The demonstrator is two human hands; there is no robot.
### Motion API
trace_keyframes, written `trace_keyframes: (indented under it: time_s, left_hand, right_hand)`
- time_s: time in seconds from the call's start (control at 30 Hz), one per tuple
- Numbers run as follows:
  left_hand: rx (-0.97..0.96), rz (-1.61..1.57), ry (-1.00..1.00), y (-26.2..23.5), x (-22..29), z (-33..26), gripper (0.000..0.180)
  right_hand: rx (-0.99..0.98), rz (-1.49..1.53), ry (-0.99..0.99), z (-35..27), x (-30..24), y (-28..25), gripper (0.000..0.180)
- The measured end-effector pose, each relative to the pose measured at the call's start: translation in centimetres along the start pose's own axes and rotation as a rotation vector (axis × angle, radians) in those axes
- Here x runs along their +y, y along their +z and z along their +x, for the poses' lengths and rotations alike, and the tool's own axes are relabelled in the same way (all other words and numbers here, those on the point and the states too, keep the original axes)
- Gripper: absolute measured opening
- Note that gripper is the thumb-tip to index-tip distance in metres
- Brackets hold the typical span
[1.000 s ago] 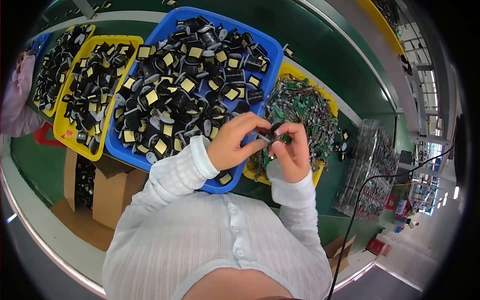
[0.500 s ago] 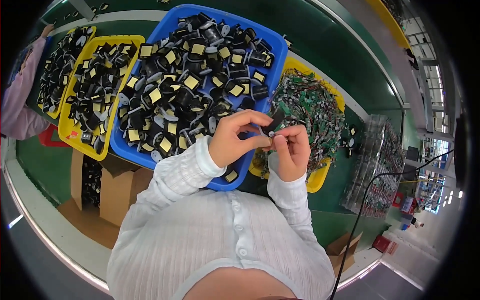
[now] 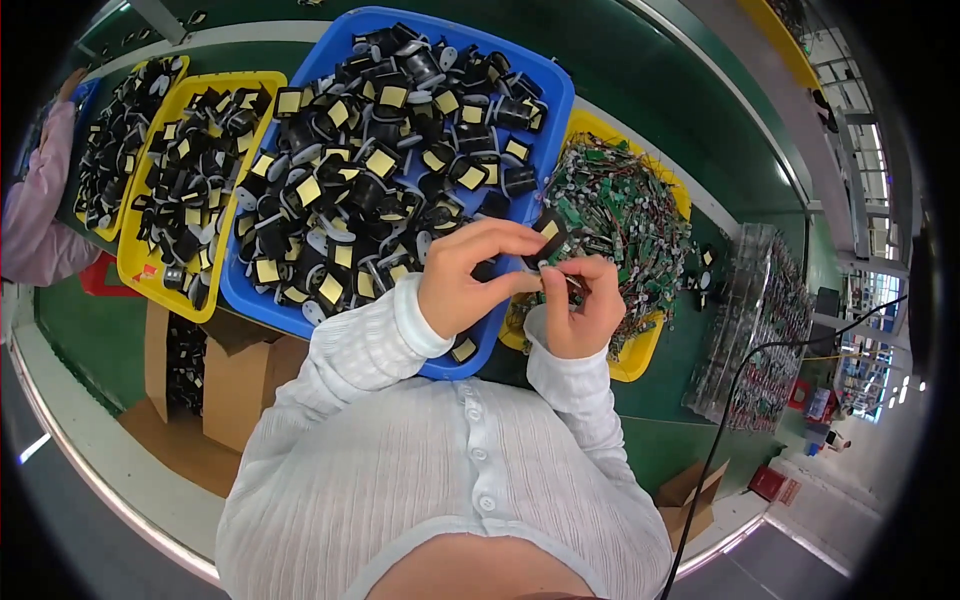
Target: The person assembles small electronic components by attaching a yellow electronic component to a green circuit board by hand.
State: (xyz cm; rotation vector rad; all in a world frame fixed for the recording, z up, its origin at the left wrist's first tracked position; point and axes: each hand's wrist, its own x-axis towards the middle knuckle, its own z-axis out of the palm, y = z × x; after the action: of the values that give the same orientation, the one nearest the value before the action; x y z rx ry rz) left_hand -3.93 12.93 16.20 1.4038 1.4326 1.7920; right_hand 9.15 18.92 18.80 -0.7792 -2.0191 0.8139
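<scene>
Between the thumb and fingers of my left hand is a small black plastic part with a pale yellow pad. My right hand is pinched close against the lower end of that part. Whatever sits between its thumb and fingertips is too small and too covered to name. Both hands hover over the right edge of a blue tray, heaped with similar black parts with yellow pads and grey discs. Just beyond my right hand, a yellow tray holds a pile of green circuit boards with thin wires.
Two yellow trays of black parts stand at the left, near another person's sleeve. Clear plastic trays of boards are stacked at right. A black cable hangs there. Cardboard boxes sit below the bench.
The black part has turned in my left fingers, so its yellow pad now shows. My right hand's fingers have shifted slightly at its lower end.
</scene>
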Motion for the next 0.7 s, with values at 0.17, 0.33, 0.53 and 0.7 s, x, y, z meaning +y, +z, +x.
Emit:
trace_keyframes:
  time_s: [0.17,0.33,0.53,0.7]
  left_hand:
    - [-0.011,0.026,0.041,-0.1,0.3,0.1,0.027]
    - [-0.059,-0.114,0.003,-0.2,-0.7,-0.2,0.022]
    - [-0.055,-0.472,-0.171,0.3,-0.6,-0.5,0.014]
    - [-0.046,-0.396,-0.244,0.3,-0.6,-0.7,0.017]
  right_hand:
    - [-0.021,0.054,0.116,-0.1,0.4,-0.2,0.016]
    - [-0.117,0.265,0.242,-0.3,0.7,-0.1,0.016]
    - [-0.225,0.664,0.488,-0.5,0.6,0.1,0.015]
    - [-0.270,0.501,0.430,-0.6,0.2,0.7,0.015]
